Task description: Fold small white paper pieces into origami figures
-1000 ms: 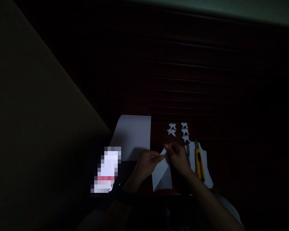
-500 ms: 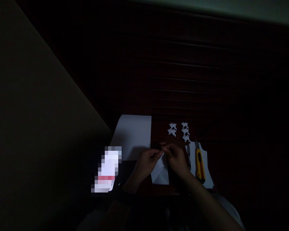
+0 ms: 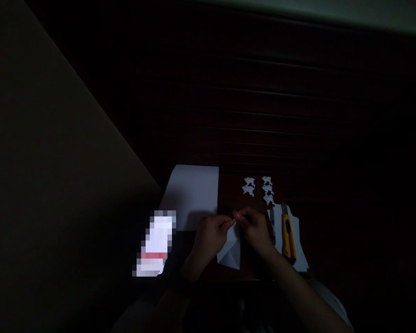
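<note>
The scene is very dark. My left hand (image 3: 211, 236) and my right hand (image 3: 254, 231) meet over a small white piece of paper (image 3: 230, 249), each pinching its top edge with closed fingers. The paper hangs folded below my fingertips over a dark wooden table (image 3: 298, 138). A white sheet (image 3: 194, 192) lies just beyond my left hand. Several small folded white paper figures (image 3: 258, 189) sit in two short rows beyond my right hand.
A yellow utility knife (image 3: 287, 233) lies on a white paper scrap (image 3: 296, 231) to the right of my right hand, with a thin grey pen-like tool (image 3: 272, 226) beside it. A lit screen, blurred out (image 3: 156, 245), stands at the left. A large dim slanted surface (image 3: 48, 185) fills the left side.
The paper between my hands has become narrower and shorter as it was folded in. Both hands stayed in about the same place.
</note>
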Motion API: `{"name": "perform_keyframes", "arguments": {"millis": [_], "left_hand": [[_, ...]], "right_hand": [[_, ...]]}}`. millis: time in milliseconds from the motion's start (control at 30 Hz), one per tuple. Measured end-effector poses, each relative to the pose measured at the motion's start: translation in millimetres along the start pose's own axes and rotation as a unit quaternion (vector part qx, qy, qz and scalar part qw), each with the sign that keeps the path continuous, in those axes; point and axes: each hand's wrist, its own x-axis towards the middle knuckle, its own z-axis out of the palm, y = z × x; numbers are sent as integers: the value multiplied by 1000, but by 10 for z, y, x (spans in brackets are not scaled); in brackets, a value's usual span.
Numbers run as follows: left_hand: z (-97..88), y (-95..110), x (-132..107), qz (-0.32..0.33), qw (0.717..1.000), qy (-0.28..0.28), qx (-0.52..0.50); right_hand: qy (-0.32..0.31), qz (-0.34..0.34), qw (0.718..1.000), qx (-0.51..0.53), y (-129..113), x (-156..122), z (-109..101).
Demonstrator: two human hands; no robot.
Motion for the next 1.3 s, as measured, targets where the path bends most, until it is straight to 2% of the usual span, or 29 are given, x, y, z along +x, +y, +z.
{"name": "perform_keyframes", "arguments": {"millis": [133,300,400,600,833,1000,1300], "left_hand": [[12,39,-19,32,999,3,40],[-7,61,-30,38,997,-11,63],[-7,54,-45,43,996,1,77],[6,57,-58,46,998,-7,50],[14,35,-32,17,997,-12,72],[17,24,-26,17,999,-21,35],[19,37,-46,26,998,-24,55]], "right_hand": [[22,11,1000,-18,38,3,-13],[13,30,999,-4,63,10,-1],[19,48,999,0,68,20,12],[47,72,996,33,117,45,1],[28,76,996,31,150,46,-36],[45,93,993,49,190,75,-54],[67,92,990,80,248,104,-65]]}}
